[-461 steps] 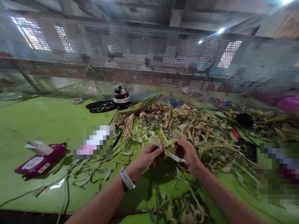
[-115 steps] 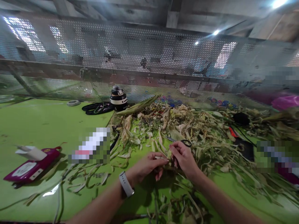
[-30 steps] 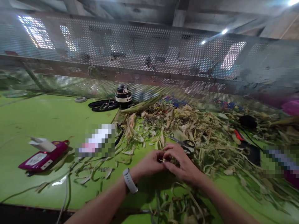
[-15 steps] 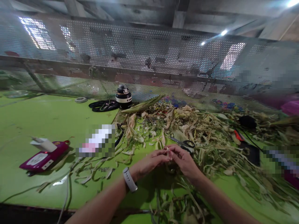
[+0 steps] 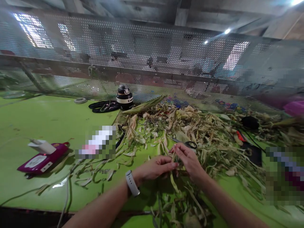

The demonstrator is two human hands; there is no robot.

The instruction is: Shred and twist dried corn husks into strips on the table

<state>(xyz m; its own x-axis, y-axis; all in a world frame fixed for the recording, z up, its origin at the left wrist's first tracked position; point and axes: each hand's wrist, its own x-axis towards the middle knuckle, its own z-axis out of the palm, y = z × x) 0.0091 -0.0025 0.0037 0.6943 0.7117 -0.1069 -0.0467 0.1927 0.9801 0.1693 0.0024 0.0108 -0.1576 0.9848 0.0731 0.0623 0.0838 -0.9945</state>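
My left hand (image 5: pixel 154 168), with a pale watch strap on its wrist, is closed in a pinch on a strip of dried corn husk (image 5: pixel 174 183). Its lower end hangs below the fingers. Just above and to the right, my right hand (image 5: pixel 189 161) pinches the upper part of the same strip. Small details between the fingertips are hidden. Behind the right hand lies a pair of scissors (image 5: pixel 191 144) with black handles, partly covered by it. A heap of dry husk pieces (image 5: pixel 213 133) spreads beyond my hands, and more strips (image 5: pixel 182 205) lie nearer to me.
A magenta power strip (image 5: pixel 45 160) with a white plug (image 5: pixel 41 146) sits at left, its cable near the front edge. A black jar-shaped container (image 5: pixel 124 97) stands by the perforated metal screen (image 5: pixel 142 47). A tape roll (image 5: pixel 80 100) lies on the green table (image 5: pixel 59 117).
My hands have moved slightly apart, the right one up and the left one a little down. The husk strip now shows hanging below the left fingers. The view has shifted slightly.
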